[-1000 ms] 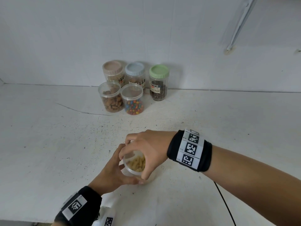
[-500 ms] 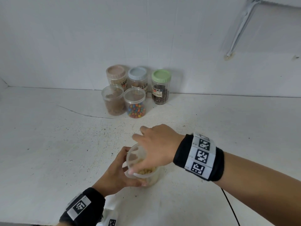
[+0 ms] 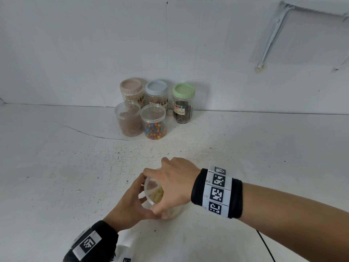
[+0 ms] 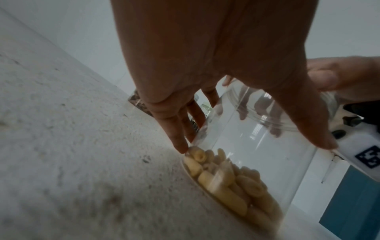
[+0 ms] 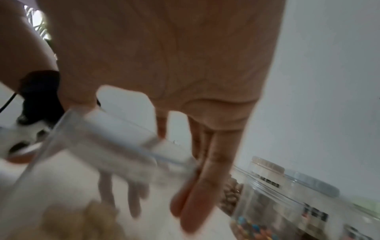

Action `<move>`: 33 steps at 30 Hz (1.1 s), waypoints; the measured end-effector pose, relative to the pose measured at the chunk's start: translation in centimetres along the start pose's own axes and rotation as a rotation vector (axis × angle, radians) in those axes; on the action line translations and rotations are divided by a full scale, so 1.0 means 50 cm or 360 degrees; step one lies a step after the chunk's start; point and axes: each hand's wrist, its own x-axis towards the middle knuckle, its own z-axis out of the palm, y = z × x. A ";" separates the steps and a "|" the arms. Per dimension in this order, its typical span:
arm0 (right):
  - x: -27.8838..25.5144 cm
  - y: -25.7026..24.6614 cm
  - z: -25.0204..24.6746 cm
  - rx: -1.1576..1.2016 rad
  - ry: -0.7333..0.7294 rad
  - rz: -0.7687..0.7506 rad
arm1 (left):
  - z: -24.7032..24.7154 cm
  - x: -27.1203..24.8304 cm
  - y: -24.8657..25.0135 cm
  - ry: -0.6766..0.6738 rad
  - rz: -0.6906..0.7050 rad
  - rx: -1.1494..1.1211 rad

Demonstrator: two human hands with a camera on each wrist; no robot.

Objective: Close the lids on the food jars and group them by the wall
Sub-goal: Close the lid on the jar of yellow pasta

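A clear jar of pale yellow snacks (image 3: 157, 194) sits at the near middle of the counter, tipped to the left. My left hand (image 3: 141, 194) grips its body from the left; in the left wrist view the left hand (image 4: 254, 146) has fingers and thumb on either side of the jar (image 4: 226, 178). My right hand (image 3: 168, 186) reaches over the top and grips the clear lid (image 5: 115, 129), which is blurred in the right wrist view. By the wall stand three tall jars with tan (image 3: 131, 87), blue (image 3: 156, 87) and green (image 3: 183, 90) lids.
In front of the tall jars stand a clear jar of brown pieces (image 3: 129, 120) and a clear jar of coloured candies (image 3: 155, 127). A crack (image 3: 90, 134) runs across the white counter at the left. A black cable (image 3: 264, 246) lies near the front right.
My right hand has turned round the jar's top and the jar has tipped to the left. My left hand keeps its hold on the body. The camera has tilted up.
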 end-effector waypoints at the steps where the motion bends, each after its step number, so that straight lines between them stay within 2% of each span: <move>1: -0.002 0.008 0.004 0.0016 -0.0017 -0.0059 | -0.002 0.001 -0.001 -0.0018 0.0010 -0.0012; 5: -0.008 0.054 0.037 -0.0107 -0.0087 -0.0443 | -0.013 0.008 -0.004 -0.0110 0.0013 -0.0034; 8: -0.008 0.069 0.053 -0.0142 0.0103 -0.0550 | -0.004 0.010 -0.001 -0.0037 0.0059 0.0026; 12: -0.001 0.048 0.076 -0.0110 0.0335 -0.0501 | 0.013 0.017 -0.006 0.0098 0.0206 0.0076; 14: -0.001 0.040 0.084 -0.0032 0.0375 -0.0435 | 0.019 0.023 -0.015 0.0145 0.0308 0.0148; 16: -0.004 0.037 0.086 0.0021 0.0384 -0.0388 | 0.022 0.024 -0.020 0.0172 0.0318 0.0159; 19: -0.006 0.041 0.086 0.0105 0.0367 -0.0384 | 0.016 0.026 -0.030 0.0115 0.0307 0.0261; 21: -0.005 0.051 0.085 0.0081 0.0315 -0.0476 | 0.007 0.029 -0.034 0.0042 0.0291 0.0427; 24: 0.000 0.062 0.089 0.0007 0.0341 -0.0640 | 0.000 0.029 -0.036 -0.0059 0.0236 0.0466; 26: 0.003 0.056 0.098 0.0063 0.0416 -0.0647 | 0.009 0.024 -0.031 -0.0045 0.0279 0.0408; 29: 0.005 0.042 0.109 0.0071 0.0480 -0.0557 | 0.024 0.019 -0.030 0.0117 0.0313 0.0176; 33: 0.002 0.031 0.114 0.0095 0.0504 -0.0456 | 0.029 0.014 -0.032 0.0177 0.0288 0.0147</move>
